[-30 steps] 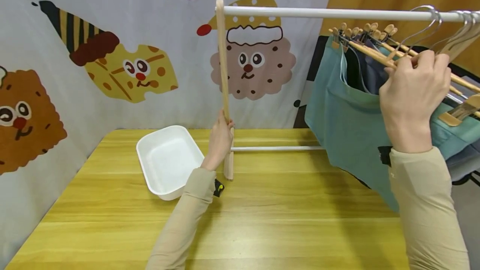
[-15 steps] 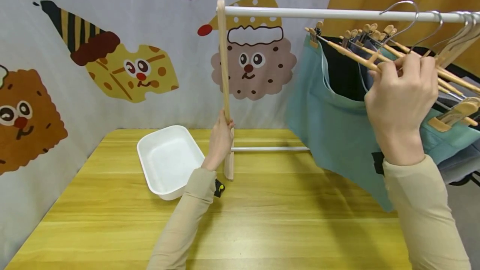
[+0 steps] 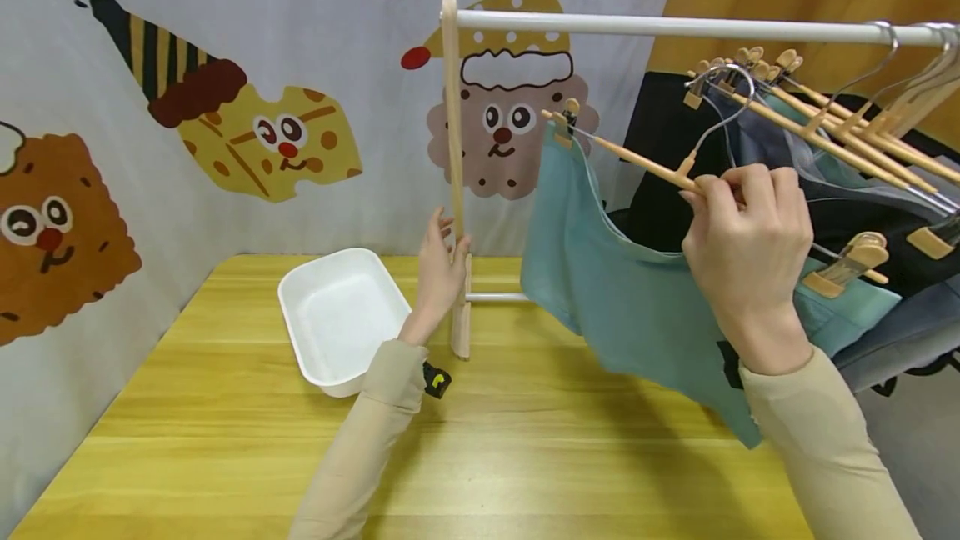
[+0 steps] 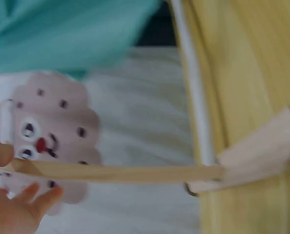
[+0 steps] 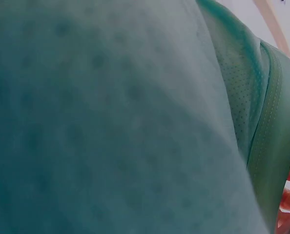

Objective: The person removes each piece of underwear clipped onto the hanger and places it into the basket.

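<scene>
My right hand (image 3: pixel 753 252) grips the middle of a wooden clip hanger (image 3: pixel 648 163), its metal hook standing free below the rail. A teal garment (image 3: pixel 630 298) hangs from the hanger's two clips and fills most of the right wrist view, where perforated fabric (image 5: pixel 111 122) shows close up. On the left, my left hand (image 3: pixel 438 269) is beside the wooden upright (image 3: pixel 454 123) of the clothes rack, fingers loosened and spread. In the left wrist view, thumb and fingers lie on either side of that post (image 4: pixel 115 172).
The white top rail (image 3: pixel 660 26) carries several more clip hangers (image 3: pixel 847 127) with dark and grey garments at the right. A white basin (image 3: pixel 345 319) stands on the wooden table (image 3: pixel 525 457) left of the rack. A small black-and-yellow object (image 3: pixel 437 379) lies near my left wrist.
My right hand has drawn the hanger with the teal garment left and down, its hook coming off the rail. My left hand has loosened its grip on the post.
</scene>
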{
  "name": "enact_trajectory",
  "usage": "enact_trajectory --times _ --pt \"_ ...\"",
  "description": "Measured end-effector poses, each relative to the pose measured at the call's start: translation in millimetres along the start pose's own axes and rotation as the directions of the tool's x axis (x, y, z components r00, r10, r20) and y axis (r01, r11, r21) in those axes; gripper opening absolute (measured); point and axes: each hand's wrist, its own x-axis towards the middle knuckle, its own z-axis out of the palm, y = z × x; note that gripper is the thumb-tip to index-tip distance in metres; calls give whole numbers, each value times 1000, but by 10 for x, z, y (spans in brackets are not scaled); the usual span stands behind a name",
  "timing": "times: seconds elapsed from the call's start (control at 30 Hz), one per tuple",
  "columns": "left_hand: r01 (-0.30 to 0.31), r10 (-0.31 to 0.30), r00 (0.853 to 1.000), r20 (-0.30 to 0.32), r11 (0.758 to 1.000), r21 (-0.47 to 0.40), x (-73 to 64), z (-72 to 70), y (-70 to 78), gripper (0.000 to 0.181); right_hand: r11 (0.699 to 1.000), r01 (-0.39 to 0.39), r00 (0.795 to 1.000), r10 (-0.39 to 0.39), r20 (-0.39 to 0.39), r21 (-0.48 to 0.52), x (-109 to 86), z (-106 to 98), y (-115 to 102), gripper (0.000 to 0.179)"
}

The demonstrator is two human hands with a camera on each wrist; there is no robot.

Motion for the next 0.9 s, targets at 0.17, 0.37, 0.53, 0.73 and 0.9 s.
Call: enact_trajectory --times 0.17,0.37,0.53,0.73,0.9 --pt "-173 170 970 -172 985 -6 -34 -120 321 48 998 51 999 -51 10 40 -108 23 -91 26" --pt "-425 422 885 -197 905 31 32 -277 627 46 987 115 993 -116 3 113 -210 55 -200 19" --pt "-534 534 842 -75 845 23 144 -414 766 73 973 163 987 -163 -13 163 -274 59 -287 14" --pt "-523 520 851 67 852 34 210 -559 842 73 951 219 976 -212 -54 218 -339 84 -366 13" --pt "-493 489 858 155 870 -14 195 -618 879 53 935 249 968 -229 -105 253 -386 123 -413 13"
